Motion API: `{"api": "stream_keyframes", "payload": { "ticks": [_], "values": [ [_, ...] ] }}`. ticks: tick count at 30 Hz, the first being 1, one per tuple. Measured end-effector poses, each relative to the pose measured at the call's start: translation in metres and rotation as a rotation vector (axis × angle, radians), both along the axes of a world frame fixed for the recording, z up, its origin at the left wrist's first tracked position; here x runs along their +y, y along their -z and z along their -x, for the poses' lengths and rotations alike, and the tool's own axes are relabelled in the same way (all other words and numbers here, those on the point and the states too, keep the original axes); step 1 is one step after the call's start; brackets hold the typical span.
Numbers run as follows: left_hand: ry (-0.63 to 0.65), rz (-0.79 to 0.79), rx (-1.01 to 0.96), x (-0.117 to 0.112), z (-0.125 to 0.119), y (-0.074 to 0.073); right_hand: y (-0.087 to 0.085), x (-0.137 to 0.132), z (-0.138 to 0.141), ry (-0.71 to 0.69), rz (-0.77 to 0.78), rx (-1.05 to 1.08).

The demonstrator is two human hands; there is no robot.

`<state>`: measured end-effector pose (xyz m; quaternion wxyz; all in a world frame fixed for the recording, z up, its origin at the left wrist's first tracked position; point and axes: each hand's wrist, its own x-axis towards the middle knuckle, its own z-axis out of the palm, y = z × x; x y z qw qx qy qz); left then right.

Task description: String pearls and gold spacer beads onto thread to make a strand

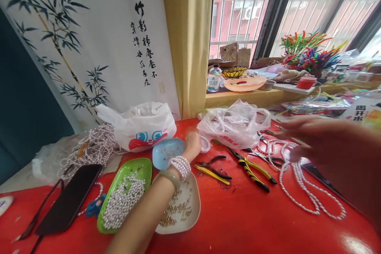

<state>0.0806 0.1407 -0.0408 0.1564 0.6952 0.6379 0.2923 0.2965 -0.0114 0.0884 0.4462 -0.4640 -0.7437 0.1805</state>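
My left hand reaches across the table, wearing a pearl bracelet and a pale green bangle. It is beside a small whitish ring-shaped spool; its fingers are blurred and partly hidden, so I cannot tell whether it grips the spool. Under that forearm lie a white tray with small gold beads and a green tray of silvery pearl strands. A blue dish with tiny pieces sits left of the hand. My right hand, smeared by motion, hovers open above pearl strands, thumb apart, seemingly holding nothing.
Yellow-black pliers and smaller pliers lie mid-table beside yellow tweezers. Plastic bags stand at the back. A black phone is at left, near piled bead strands. A bottle stands on the windowsill.
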Motion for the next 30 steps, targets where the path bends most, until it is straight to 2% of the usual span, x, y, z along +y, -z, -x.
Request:
{"api": "stream_keyframes", "payload": {
  "ticks": [1, 3, 6, 10, 12, 13, 16, 19, 21, 27, 30],
  "values": [
    [0.024, -0.006, -0.032, -0.001, 0.001, -0.003, 0.002, 0.002, 0.005, -0.137, 0.045, 0.039],
    [0.071, -0.026, -0.108, -0.005, 0.006, -0.012, 0.008, 0.007, 0.019, -0.282, 0.111, 0.004],
    [0.172, -0.006, -0.254, -0.023, 0.023, -0.035, 0.018, 0.016, 0.039, -0.307, 0.145, -0.113],
    [0.398, 0.125, -0.469, -0.069, 0.037, -0.068, 0.026, 0.027, 0.069, -0.400, 0.045, -0.207],
    [0.606, 0.307, -0.813, -0.092, 0.040, -0.079, 0.028, 0.033, 0.085, -0.429, -0.032, -0.284],
    [0.651, 0.380, -0.909, -0.101, 0.041, -0.082, 0.029, 0.036, 0.092, -0.432, -0.066, -0.330],
    [0.627, 0.500, -1.051, -0.112, 0.048, -0.083, 0.029, 0.042, 0.105, -0.431, -0.129, -0.472],
    [0.486, 0.482, -1.066, -0.112, 0.060, -0.080, 0.027, 0.043, 0.111, -0.437, -0.140, -0.610],
    [0.428, 0.440, -1.079, -0.111, 0.068, -0.080, 0.027, 0.042, 0.114, -0.394, -0.152, -0.706],
    [0.468, 0.356, -1.069, -0.111, 0.074, -0.080, 0.031, 0.043, 0.132, -0.273, -0.335, -0.912],
    [0.422, 0.338, -1.080, -0.111, 0.079, -0.078, 0.027, 0.042, 0.138, -0.274, -0.323, -0.947]
  ]
}}
